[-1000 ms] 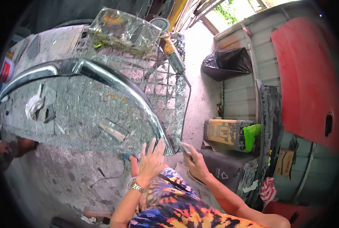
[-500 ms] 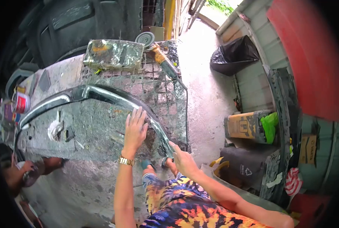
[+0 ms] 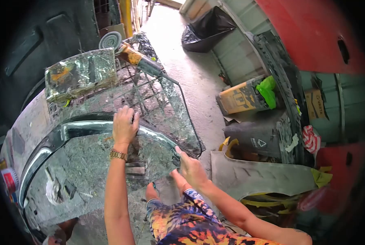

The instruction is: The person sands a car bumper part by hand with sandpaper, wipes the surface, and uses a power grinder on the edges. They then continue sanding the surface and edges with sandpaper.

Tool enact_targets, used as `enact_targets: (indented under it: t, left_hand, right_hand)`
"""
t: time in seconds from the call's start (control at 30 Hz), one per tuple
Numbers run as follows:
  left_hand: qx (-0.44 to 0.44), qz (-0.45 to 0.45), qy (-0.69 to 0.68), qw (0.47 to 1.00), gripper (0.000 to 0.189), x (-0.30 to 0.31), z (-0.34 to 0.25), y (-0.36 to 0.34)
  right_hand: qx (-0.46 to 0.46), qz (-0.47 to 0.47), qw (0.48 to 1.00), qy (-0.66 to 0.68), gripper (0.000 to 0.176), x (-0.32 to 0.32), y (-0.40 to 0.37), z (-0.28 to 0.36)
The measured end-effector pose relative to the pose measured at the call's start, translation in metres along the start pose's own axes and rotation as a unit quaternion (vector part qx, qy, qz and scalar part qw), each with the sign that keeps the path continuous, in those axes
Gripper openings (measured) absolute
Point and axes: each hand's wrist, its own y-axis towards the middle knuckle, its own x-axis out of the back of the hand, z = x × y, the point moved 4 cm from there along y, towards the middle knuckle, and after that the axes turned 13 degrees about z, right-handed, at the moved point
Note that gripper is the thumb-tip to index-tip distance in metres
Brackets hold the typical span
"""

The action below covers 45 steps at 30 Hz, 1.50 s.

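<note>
Curved part: a long dark arch [image 3: 88, 125], glossy in places, its outer edge darker and matte; a whitish band runs along much of its face, with a step partway along where one stretch meets the next.
Where it lies: across the mottled, grimy bench [image 3: 88, 161], bowed away from the person, one end at the right hand, the other bending down the far left side.
Left hand: laid over the arch [image 3: 125, 125], fingers close together and slightly bent, thumb a little apart; whether it grips or only rests, I cannot tell.
Right hand: at the arch's near right end [image 3: 192, 169], one finger reaching along it, the others partly hidden; how firmly it has hold, I cannot tell.
Wrist: a gold-coloured watch [image 3: 118, 154] on the left arm.
Carton: brown, by the wall, printed "VARTA" [image 3: 315, 105].
Dark bin: a pale recycling triangle [image 3: 248, 136], with tiny lettering beside it too small to read.
Yellow-and-black container: a bold dark emblem [image 3: 237, 98], its wording unclear.
Tub: red and white label [image 3: 9, 179], illegible.
Power tool: orange and grey, round disc head [image 3: 139, 61], beside a shiny, wrapped block [image 3: 82, 73].
</note>
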Motion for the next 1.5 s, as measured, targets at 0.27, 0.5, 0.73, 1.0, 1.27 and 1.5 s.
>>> enact_targets:
  t: [0.27,0.5,0.73,1.0,1.27,1.5]
  left_hand:
    - [0.010,0.020,0.039,0.999,0.012,-0.009,0.003,-0.001]
    - [0.004,0.021,0.042,0.999,0.014,-0.009,0.002,-0.006]
    - [0.011,0.014,0.051,0.999,0.014,-0.010,0.003,-0.004]
    - [0.015,0.017,0.049,0.999,0.013,-0.010,0.003,-0.004]
    - [0.008,0.012,0.046,0.999,0.014,-0.011,0.002,-0.005]
    - [0.001,-0.006,0.042,0.999,0.013,-0.009,0.003,-0.004]
  right_hand:
    - [0.031,-0.016,0.999,-0.018,0.058,0.001,0.009,0.003]
    - [0.005,0.004,0.999,-0.033,0.059,0.003,0.015,0.009]
    - [0.012,0.019,0.998,-0.062,0.060,0.003,0.022,0.011]
    - [-0.003,0.052,0.979,-0.197,0.064,0.000,0.029,0.023]
    - [-0.009,0.043,0.981,-0.187,0.063,0.000,-0.007,0.005]
    - [0.023,0.037,0.970,-0.238,0.061,-0.001,0.008,0.000]
